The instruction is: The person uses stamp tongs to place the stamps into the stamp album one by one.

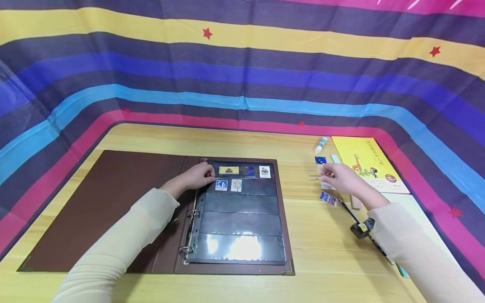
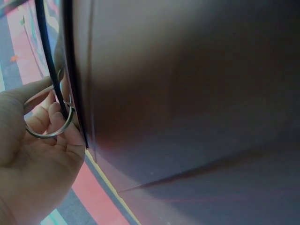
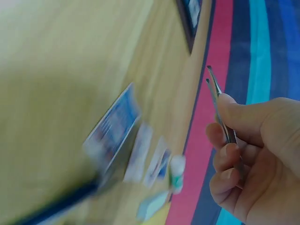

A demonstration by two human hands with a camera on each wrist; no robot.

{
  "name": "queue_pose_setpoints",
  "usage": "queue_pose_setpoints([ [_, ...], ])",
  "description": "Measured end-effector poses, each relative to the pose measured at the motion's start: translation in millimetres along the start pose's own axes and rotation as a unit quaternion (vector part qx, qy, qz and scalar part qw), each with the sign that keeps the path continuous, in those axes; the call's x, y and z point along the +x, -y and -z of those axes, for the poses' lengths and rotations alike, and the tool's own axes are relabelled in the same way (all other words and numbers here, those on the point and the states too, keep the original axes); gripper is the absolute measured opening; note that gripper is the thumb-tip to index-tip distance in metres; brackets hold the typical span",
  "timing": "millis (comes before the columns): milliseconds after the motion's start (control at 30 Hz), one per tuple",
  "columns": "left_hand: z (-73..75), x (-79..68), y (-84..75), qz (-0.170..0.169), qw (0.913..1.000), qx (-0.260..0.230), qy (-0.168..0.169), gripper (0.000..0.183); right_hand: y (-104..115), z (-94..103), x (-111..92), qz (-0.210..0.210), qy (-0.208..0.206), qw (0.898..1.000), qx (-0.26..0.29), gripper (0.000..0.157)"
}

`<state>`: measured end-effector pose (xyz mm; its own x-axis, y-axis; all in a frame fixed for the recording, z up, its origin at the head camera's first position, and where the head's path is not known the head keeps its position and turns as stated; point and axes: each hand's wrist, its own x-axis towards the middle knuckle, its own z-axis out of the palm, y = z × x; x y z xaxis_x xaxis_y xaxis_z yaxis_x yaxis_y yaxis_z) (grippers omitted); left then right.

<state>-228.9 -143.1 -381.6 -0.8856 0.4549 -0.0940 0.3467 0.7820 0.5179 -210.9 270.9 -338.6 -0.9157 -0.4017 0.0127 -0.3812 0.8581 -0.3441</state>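
**Tweezers in the right hand, album page between the left fingers**

A brown ring album (image 1: 125,185) lies spread flat on the wooden table (image 1: 303,244), its bare cover towards the table's left edge. On its other side, metal rings (image 1: 192,213) carry a black pocket page (image 1: 242,204).

The left hand (image 1: 193,176) is at that page's far, ring-side corner. Its fingers are curled and pinch the page's edge; the left wrist view shows a ring just beside them.

Five stamps sit in the page's two far rows. The farthest row carries a yellow stamp (image 1: 229,170), a dark blue stamp (image 1: 250,171) and a white stamp (image 1: 265,171). The next row has a blue-and-white stamp (image 1: 221,185) and a tree stamp (image 1: 236,185), side by side.

The right hand (image 1: 345,180) grips metal tweezers (image 3: 229,133) between thumb and fingers, above the table between the album and the right edge. The tweezers' tips stand apart with nothing between them and, in the head view, point towards the album.

Loose stamps lie about that hand: a deep blue stamp (image 1: 321,160) on the side of the table's far edge and a purple-blue stamp (image 1: 328,198) on the nearer side, with paler ones between, partly hidden by the hand. Near the far edge lies a glue stick (image 1: 321,145). A yellow book (image 1: 365,158) fills the table's far right corner. Striped cloth (image 1: 242,71) hangs behind the far edge.
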Motion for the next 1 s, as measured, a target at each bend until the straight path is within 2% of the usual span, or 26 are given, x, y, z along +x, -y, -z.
queue_pose_setpoints([
  [200,0.1,-1.1,1.2,0.003,1.0000,-0.001,0.002,0.009,-25.1,1.6,-29.2,-0.013,0.035,0.999,-0.029,0.007],
  [433,-0.2,-1.0,0.8,0.003,1.0000,-0.004,-0.002,0.008,-38.6,1.4,-44.9,0.026,0.059,0.997,-0.038,0.010],
  [700,-0.5,-0.7,-0.2,0.004,0.9999,-0.010,0.000,0.008,-29.0,-5.5,-40.8,0.047,0.053,0.997,-0.026,0.012],
  [1000,0.3,-1.2,-0.6,-0.001,1.0000,-0.002,-0.001,0.009,-15.9,-7.0,-20.2,0.058,0.054,0.997,-0.012,0.008],
])
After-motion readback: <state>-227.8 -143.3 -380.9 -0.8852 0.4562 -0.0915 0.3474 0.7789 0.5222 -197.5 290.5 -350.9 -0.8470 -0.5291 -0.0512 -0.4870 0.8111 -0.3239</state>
